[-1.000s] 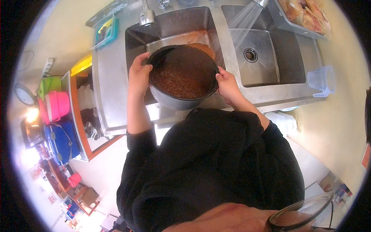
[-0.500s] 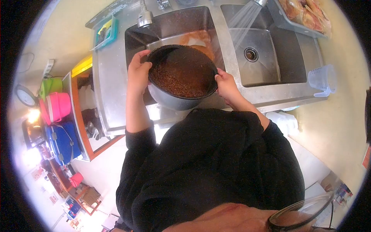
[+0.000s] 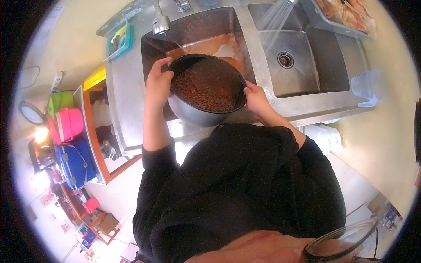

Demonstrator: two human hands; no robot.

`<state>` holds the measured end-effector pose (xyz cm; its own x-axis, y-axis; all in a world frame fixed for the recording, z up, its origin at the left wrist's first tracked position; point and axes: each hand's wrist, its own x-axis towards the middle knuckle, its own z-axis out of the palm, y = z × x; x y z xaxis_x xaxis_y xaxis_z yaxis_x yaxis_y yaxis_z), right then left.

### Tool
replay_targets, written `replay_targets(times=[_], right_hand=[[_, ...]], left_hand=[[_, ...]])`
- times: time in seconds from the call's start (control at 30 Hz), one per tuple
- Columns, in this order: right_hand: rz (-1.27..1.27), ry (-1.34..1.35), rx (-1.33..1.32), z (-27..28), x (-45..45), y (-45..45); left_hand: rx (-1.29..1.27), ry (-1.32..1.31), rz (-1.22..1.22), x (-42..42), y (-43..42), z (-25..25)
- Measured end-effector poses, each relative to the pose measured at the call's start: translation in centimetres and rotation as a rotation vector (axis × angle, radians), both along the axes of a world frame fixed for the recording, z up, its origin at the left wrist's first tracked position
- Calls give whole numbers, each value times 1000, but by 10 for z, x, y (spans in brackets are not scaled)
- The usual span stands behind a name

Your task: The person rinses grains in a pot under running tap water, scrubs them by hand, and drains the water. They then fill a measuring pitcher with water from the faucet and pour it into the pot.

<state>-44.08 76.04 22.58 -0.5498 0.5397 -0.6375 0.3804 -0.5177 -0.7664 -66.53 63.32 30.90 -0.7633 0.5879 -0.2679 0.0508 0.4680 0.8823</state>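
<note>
- While the left hand [image 3: 158, 83], fingers bent closed, grips the pot [image 3: 191, 112] by its left rim, the right hand [image 3: 258, 101] clasps the opposite rim.
- Held over the near side of the left basin [image 3: 212, 25], the pot contains brown grains [image 3: 201, 90].
- Brownish liquid [image 3: 190, 47] lies farther inside that basin.
- Beyond hangs a faucet [image 3: 161, 25].

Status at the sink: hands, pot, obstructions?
Left hand and right hand gripping pot at its rim. Pot tilted toward left basin, brown grainy contents inside. Brownish liquid in basin. Faucet beyond pot, not touching.
</note>
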Motion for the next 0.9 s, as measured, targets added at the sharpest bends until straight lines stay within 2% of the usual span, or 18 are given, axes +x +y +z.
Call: replay_targets(times=[0.43, 0.9], right_hand=[[-14, -22, -37, -2, 5, -2], [-4, -44, -141, -4, 7, 1]], left_hand=[[39, 75, -60, -13, 2, -25], [-92, 48, -54, 0, 14, 2]])
